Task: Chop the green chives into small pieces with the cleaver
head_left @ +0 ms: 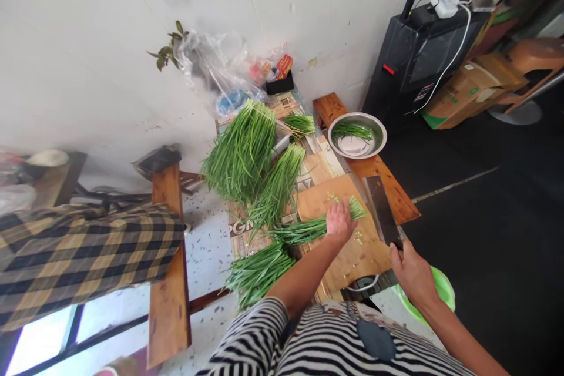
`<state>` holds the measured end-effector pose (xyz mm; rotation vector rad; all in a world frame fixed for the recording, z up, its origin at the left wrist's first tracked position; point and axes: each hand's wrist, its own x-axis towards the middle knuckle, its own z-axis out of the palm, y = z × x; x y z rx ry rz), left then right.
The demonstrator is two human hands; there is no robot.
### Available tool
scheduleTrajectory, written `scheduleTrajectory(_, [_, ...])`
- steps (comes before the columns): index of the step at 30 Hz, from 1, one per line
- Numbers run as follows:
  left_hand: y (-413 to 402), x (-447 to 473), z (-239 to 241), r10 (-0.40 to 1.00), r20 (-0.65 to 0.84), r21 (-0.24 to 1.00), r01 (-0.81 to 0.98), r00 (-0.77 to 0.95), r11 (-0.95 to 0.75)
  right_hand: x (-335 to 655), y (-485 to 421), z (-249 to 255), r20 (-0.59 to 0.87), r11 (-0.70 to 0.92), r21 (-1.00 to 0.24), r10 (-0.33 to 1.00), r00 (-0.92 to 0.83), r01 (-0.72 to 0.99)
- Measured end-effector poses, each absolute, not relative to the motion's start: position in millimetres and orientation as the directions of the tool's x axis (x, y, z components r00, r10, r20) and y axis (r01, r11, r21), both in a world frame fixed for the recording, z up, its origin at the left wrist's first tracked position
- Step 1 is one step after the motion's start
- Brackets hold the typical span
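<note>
My left hand [339, 222] presses down on a bundle of green chives [304, 229] lying across a wooden cutting board [352, 252], fingers closed over the stalks near their cut ends. My right hand [412, 273] grips the handle of a dark cleaver [381, 210], whose blade rests flat on the board just right of the chive ends. Small green offcuts lie scattered on the board.
Larger piles of chives [242, 153] lie behind and left of the board, another bunch [258, 273] at the near left. A steel bowl [377, 129] holding some chives sits on a wooden bench. A green basin [440, 288] is under my right arm. Plastic bags line the wall.
</note>
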<state>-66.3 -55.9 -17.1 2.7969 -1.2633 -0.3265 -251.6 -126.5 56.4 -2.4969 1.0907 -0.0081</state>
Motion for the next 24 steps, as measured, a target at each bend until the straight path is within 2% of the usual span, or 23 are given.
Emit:
scheduleTrajectory(4, [-50.9, -57.1, 3.0, -0.757, -0.194, 0.151, -0.743, 0.624, -0.652, -252.7, -116.3, 63.0, -0.158, -0.618, -0.396, -0.683, 0.714, -0.679])
scheduleTrajectory(9, [18.8, -35.7, 20.7, -0.732, -0.248, 0.118, -0.73, 0.635, -0.674, -244.2, -98.7, 68.5, -0.241, -0.642, -0.449, -0.583, 0.776, -0.621])
scheduleTrajectory(15, [80.6, -27.8, -10.9, -0.702, -0.204, 0.043, -0.71, 0.682, -0.703, -209.2, -65.7, 86.8, -0.512, -0.685, -0.389, -0.395, 0.763, -0.616])
scheduleTrajectory(20, [86.0, -31.1, -23.9, -0.728, -0.173, 0.025, -0.736, 0.663, -0.676, -187.3, -39.9, 83.7, -0.548, -0.717, -0.397, -0.316, 0.775, -0.573])
scheduleTrajectory(24, [85.1, -30.7, -24.7, -0.713, -0.19, 0.015, -0.724, 0.675, -0.689, -183.0, -28.4, 71.5, -0.568, -0.722, -0.38, -0.311, 0.762, -0.578])
